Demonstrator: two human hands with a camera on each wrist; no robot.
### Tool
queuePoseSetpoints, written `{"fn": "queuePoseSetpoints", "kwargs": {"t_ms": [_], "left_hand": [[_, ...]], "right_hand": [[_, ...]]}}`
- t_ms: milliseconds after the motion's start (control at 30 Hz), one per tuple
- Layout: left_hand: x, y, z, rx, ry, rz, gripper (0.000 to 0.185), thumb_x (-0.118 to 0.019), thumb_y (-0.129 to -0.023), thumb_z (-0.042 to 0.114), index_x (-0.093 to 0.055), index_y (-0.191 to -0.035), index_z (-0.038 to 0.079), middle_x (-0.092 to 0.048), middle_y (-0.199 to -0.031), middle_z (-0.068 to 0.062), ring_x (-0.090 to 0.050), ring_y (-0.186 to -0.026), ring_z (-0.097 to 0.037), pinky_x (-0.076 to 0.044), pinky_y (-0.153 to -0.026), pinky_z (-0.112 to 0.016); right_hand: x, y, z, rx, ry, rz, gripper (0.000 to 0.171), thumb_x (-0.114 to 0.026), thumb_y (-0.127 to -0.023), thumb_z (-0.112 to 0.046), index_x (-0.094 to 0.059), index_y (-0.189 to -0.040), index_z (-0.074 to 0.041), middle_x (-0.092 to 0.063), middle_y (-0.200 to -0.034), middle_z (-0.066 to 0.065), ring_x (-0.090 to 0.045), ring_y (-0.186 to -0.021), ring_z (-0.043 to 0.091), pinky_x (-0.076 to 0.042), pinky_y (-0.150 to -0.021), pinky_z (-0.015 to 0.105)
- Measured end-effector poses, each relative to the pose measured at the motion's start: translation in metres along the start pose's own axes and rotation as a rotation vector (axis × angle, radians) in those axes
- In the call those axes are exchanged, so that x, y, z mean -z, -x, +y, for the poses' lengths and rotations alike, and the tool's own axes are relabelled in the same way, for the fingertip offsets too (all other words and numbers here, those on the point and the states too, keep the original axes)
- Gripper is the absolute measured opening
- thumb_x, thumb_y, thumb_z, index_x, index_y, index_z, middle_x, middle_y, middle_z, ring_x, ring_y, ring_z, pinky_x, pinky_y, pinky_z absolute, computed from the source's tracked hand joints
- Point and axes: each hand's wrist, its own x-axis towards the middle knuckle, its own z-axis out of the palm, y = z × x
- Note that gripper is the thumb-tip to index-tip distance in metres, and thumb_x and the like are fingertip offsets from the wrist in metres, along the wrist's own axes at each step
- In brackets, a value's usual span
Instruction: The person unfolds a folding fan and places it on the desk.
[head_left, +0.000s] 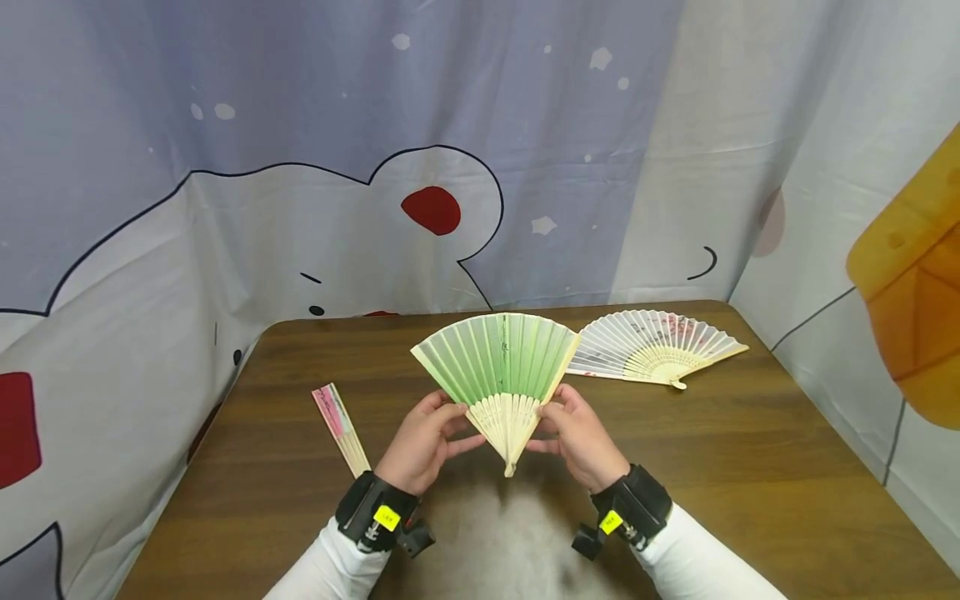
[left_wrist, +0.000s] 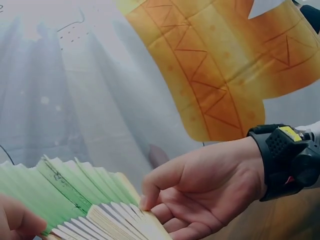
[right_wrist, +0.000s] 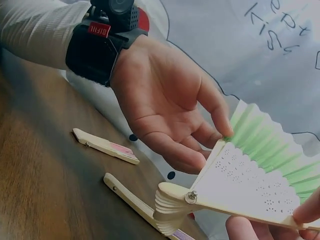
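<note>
A green paper fan (head_left: 498,358) with pale wooden ribs is spread open and held upright above the brown table (head_left: 750,467). My left hand (head_left: 457,421) pinches its left outer rib, and my right hand (head_left: 546,421) pinches the right one. In the right wrist view, the left hand (right_wrist: 215,137) has its fingertips on the edge of the green fan (right_wrist: 260,165), near the rivet (right_wrist: 190,196). In the left wrist view, the right hand (left_wrist: 150,202) presses a finger on the ribs of the green fan (left_wrist: 65,195).
A white fan (head_left: 652,346) with red print lies open at the back right of the table. A folded pink fan (head_left: 341,429) lies to the left of my left wrist. Printed cloth hangs behind and to the sides. An orange patterned shape (head_left: 915,283) is at the right.
</note>
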Motion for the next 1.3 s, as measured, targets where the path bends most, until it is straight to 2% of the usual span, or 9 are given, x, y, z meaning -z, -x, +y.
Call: {"fn": "queuePoseSetpoints", "kwargs": {"t_ms": [333,567,867,1300], "left_hand": [[-0.0016,0.0017,0.0018,-0.017,0.05,-0.011,0.039,-0.048,-0.099,0.006,-0.046,-0.137,0.0,-0.057,-0.122,-0.016,-0.061,-0.107,-0.03,-0.049,-0.096,-0.054],[-0.0007,0.0013,0.0026,-0.039,0.052,-0.024,0.043,-0.047,-0.099,0.006,-0.043,-0.142,0.002,-0.054,-0.127,-0.016,-0.061,-0.107,-0.026,-0.049,-0.097,-0.052],[-0.0006,0.0016,0.0023,-0.054,0.116,0.007,0.042,-0.046,-0.099,0.007,-0.044,-0.141,0.003,-0.053,-0.131,-0.016,-0.061,-0.111,-0.026,-0.051,-0.096,-0.049],[-0.002,0.0012,0.0016,-0.076,0.16,0.047,0.043,-0.041,-0.096,0.001,-0.045,-0.138,0.001,-0.055,-0.129,-0.016,-0.061,-0.111,-0.029,-0.051,-0.095,-0.049]], "right_hand": [[0.0036,-0.0021,-0.0003,0.0,0.007,0.033,0.033,-0.048,-0.095,-0.002,-0.048,-0.127,0.002,-0.067,-0.108,0.013,-0.068,-0.089,0.024,-0.06,-0.074,0.043],[0.0062,-0.0027,-0.0009,0.0,-0.014,0.036,0.035,-0.049,-0.094,-0.002,-0.046,-0.129,0.0,-0.066,-0.111,0.012,-0.068,-0.09,0.024,-0.06,-0.073,0.041],[0.0086,-0.0061,0.0008,0.013,-0.084,0.063,0.036,-0.046,-0.094,0.0,-0.046,-0.13,-0.002,-0.067,-0.104,0.008,-0.068,-0.087,0.022,-0.06,-0.074,0.042],[0.0098,-0.0064,-0.0001,0.03,-0.136,0.074,0.037,-0.042,-0.096,0.001,-0.045,-0.132,-0.001,-0.068,-0.107,0.007,-0.068,-0.088,0.021,-0.059,-0.079,0.045]]}}
